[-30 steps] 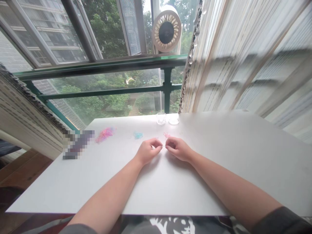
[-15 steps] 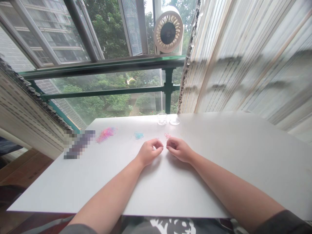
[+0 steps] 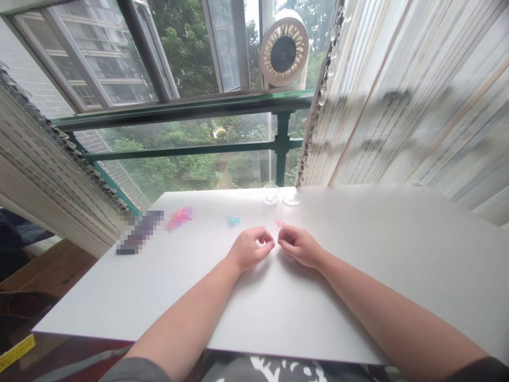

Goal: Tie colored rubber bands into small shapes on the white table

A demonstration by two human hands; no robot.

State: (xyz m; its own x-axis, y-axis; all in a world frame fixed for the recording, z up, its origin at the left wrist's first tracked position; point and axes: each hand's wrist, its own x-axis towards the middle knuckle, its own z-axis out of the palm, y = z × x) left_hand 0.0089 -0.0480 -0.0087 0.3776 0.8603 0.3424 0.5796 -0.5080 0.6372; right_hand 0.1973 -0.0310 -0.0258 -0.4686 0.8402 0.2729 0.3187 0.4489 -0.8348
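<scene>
Over the middle of the white table (image 3: pixel 167 297), my left hand (image 3: pixel 251 249) is closed in a pinch, thumb against fingertip. My right hand (image 3: pixel 298 245) pinches in the same way just beside it, the fingertips of both nearly meeting. Whatever they hold is too small and pale to name. Just beyond my right hand lies a small heap of pink loops (image 3: pixel 279 222), which look like little rubber bands. A light blue heap (image 3: pixel 233 220) of the same kind sits beyond my left hand.
Farther left is a larger pink and multicoloured heap (image 3: pixel 181 218), next to a blurred-out dark object (image 3: pixel 140 232). A clear round container (image 3: pixel 271 194) and a clear shallow dish or lid (image 3: pixel 291 200) stand near the back edge. Behind are a green railing (image 3: pixel 178 113), a white fan (image 3: pixel 284 50) and curtains (image 3: pixel 382 122).
The whole view has shifted slightly, so everything appears farther right. Both hands keep their pinch close together, and the heaps lie where they were on the table.
</scene>
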